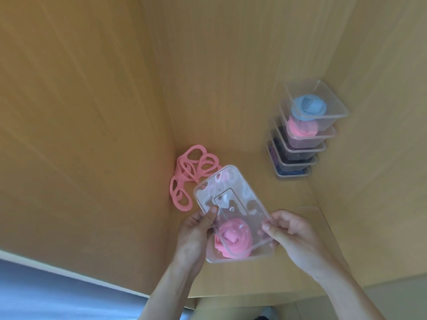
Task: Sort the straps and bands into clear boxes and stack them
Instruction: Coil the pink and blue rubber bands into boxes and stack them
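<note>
While we hold the clear lid (231,199) tilted over the clear box (245,256), the step in hand appears to be closing. Our left hand (196,234) pinches the lid's left edge, and our right hand (293,236) pinches its right edge. A rolled pink band (231,239) lies inside the box. Next, we judge, the lid must be squared to the rim and pressed down before the box joins the stack (300,144) at right. Loose pink straps (191,174) lie unsorted.
</note>
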{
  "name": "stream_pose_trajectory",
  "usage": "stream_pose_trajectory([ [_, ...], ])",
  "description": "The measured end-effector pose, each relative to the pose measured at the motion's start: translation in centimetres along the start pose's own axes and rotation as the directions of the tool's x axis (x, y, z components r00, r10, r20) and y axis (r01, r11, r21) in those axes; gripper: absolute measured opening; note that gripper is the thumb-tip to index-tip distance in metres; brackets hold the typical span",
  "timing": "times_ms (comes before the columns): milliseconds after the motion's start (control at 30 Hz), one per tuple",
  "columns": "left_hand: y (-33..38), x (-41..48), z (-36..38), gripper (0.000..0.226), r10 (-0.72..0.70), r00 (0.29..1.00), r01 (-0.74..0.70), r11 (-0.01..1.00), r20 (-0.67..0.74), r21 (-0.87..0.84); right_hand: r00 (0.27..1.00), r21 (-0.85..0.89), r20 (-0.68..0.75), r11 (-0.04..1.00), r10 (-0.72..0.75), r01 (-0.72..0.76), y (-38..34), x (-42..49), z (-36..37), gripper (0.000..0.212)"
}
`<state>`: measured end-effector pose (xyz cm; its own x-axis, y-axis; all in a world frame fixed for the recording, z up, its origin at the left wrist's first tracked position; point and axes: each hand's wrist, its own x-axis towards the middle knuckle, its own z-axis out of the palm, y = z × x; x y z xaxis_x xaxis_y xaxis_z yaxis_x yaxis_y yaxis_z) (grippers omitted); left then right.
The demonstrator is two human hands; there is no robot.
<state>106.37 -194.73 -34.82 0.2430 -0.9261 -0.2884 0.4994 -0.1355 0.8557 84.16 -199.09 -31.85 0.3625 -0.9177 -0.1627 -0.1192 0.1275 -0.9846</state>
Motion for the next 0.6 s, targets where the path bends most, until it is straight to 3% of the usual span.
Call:
stream_pose_trajectory([
  [133,-0.2,-0.8,-0.3,0.03,-0.079,0.989,0.073,0.996,0.122,0.056,0.989,-0.076,-0.127,0.994,0.075,-0.085,0.9,1.2,-0.9,0.011],
  [233,0.4,-1.0,-1.2,0.038,-0.146,0.977,0.126,0.984,0.156,0.128,0.988,-0.167,-0.004,0.974,0.156,-0.155,0.7,1.6,-2.6,0.009],
  [367,1.5,-1.1,-2.0,0.028,-0.085,0.989,0.043,0.945,0.119,0.325,0.977,-0.223,0.099,0.961,0.187,-0.162,0.2,1.8,-3.2,0.008],
  [467,0.9,-0.9,-2.1,0.037,-0.046,0.999,0.04,0.924,0.007,0.379,0.989,-0.17,-0.05,0.974,0.14,-0.147,0.3,2.3,-2.4,0.01],
  [600,-0.3,-1.0,-1.9,0.03,-0.059,0.997,0.078,0.9,-0.059,0.429,0.957,-0.032,-0.262,0.99,0.124,-0.137,2.0,3.7,-0.6,0.012],
])
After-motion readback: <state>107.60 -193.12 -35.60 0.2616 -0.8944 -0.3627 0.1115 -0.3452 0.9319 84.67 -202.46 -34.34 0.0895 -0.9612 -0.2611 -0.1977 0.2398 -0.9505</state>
